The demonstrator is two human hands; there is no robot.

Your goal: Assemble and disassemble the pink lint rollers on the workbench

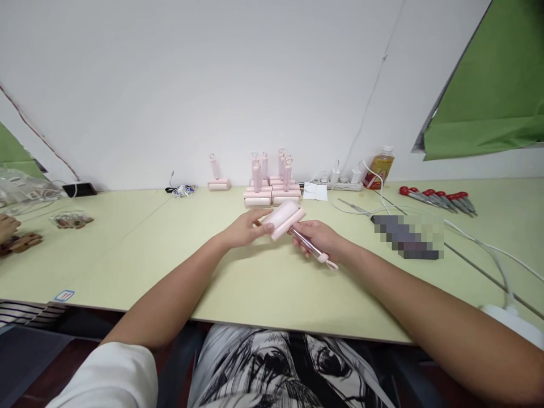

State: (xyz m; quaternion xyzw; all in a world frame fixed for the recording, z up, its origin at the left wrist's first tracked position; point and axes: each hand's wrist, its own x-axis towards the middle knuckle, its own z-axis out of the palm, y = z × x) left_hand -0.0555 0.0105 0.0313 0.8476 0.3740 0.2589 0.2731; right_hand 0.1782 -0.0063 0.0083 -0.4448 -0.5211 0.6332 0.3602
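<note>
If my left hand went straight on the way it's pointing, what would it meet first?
Your left hand would first meet the pink roller head that it's holding; beyond that, depth is unclear.

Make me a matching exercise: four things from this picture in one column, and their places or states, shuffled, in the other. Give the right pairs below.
1. Pink roller
2. Drink bottle
3. Red-ended tools
4. Green cloth

A. Lying side by side
B. Handle in the right hand, head touched by the left hand
C. Hanging at upper right
D. Upright beside the power strip

Pairs: 1-B, 2-D, 3-A, 4-C
</note>
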